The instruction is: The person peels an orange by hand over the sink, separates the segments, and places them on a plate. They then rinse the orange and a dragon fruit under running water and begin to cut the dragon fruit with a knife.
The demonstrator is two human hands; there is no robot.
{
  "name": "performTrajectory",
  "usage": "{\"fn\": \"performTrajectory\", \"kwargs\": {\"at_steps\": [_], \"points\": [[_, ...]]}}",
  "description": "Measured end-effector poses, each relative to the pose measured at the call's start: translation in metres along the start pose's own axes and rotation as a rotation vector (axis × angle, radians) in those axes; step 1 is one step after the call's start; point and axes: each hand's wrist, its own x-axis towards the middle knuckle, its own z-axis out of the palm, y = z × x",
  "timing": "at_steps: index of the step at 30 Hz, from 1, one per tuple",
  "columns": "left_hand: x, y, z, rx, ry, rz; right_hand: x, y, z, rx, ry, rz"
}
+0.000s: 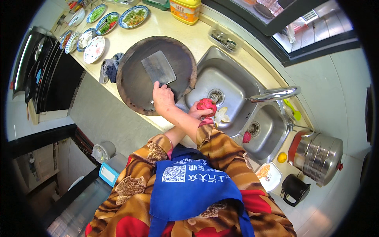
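My forearms cross, the right one above the left. My right hand (163,97) grips the handle of a cleaver, and the broad steel blade (160,68) is over a large round wooden chopping board (133,86). My left hand (195,112) holds a pink-red dragon fruit (206,106) over the near side of the larger steel sink basin (232,91). Beside the fruit, pale peelings (222,115) lie in that basin. A small pink-red piece (246,137) rests at the edge of the smaller basin (268,130).
Plates of chopped food (133,17) stand at the far left, near a bunched cloth (111,68). A chrome faucet (275,94) reaches over the sink. To the right are a steel pot (321,157), a black pitcher (295,189), a lemon (282,157) and a white dish (269,177).
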Motion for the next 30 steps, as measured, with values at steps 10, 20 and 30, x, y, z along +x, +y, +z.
{"fn": "performTrajectory", "kwargs": {"at_steps": [10,20,30], "points": [[-0.022,-0.003,-0.004,-0.243,-0.239,0.094,-0.054,0.068,-0.09,0.295,0.225,0.054],[-0.037,0.009,0.009,0.108,-0.143,0.015,-0.209,0.132,-0.13,0.094,0.288,-0.029],[-0.036,0.0,0.031,-0.008,-0.131,0.055,-0.258,0.157,-0.105,0.023,0.292,0.114]]}}
